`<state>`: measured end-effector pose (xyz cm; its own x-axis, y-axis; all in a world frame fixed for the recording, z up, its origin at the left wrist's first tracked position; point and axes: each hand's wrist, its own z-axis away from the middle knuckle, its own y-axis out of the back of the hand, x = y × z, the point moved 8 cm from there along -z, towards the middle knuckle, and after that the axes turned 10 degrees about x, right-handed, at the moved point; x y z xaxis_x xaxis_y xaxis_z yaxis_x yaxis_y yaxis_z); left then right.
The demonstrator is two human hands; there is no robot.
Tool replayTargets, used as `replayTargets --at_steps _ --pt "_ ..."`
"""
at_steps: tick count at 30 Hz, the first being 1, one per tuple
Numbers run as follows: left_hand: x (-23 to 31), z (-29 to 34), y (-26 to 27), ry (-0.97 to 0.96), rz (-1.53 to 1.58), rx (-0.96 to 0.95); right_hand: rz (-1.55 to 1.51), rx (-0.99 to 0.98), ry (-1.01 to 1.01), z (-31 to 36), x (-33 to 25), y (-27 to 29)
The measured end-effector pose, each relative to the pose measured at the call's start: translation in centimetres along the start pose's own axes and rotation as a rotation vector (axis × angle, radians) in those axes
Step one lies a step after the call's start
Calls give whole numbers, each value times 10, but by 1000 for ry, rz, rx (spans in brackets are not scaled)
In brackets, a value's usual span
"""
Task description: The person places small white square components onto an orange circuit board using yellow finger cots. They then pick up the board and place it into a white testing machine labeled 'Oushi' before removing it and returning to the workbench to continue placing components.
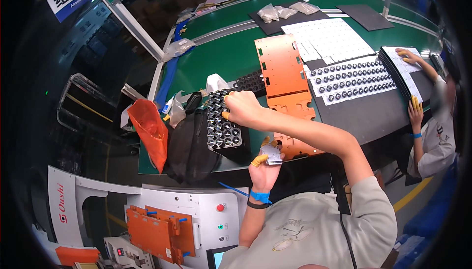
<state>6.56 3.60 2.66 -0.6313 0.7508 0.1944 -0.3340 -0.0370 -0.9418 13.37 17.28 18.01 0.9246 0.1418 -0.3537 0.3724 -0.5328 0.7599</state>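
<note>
My left hand [264, 171], in yellow finger cots and with a blue band at the wrist, is closed round a small stack of white plates [272, 154] near the table's front edge. My right arm reaches across it to the left. There my right hand [242, 109], also in yellow finger cots, hovers at the right side of a black tray [225, 152] of round metal-topped parts [216, 126]. The right fingers are pinched together. Whatever may be between them is hidden. Just right of both hands lie orange perforated plates [282, 67].
On the right, white strips [339, 80] carry rows of black round parts. A co-worker's hands [415, 112] rest on a white-topped stack [403, 72]. An orange bag [150, 134] and a black bag [189, 148] are at left. A machine with orange fixtures [157, 232] stands lower left.
</note>
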Motion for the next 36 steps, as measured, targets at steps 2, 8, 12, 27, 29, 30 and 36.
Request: replayTargets --at_steps 2,8,12,27,29,30,36 --pt "-2 2 -3 12 17 -67 -19 16 -36 0 -1 10" --pt "-9 -3 2 102 4 9 -272 25 -190 36 5 58" --pt "-10 -7 -8 115 23 -71 -470 14 -223 77 5 100" --pt "-8 0 -36 -139 -583 103 -848 -107 -447 187 49 80" --pt "-9 -1 -32 -123 -597 99 -799 -72 -372 185 49 83" --pt "-8 -2 -29 -116 -604 97 -762 -50 -310 182 47 87" --pt "0 -5 -25 -161 -691 60 -541 -19 -61 179 39 94"
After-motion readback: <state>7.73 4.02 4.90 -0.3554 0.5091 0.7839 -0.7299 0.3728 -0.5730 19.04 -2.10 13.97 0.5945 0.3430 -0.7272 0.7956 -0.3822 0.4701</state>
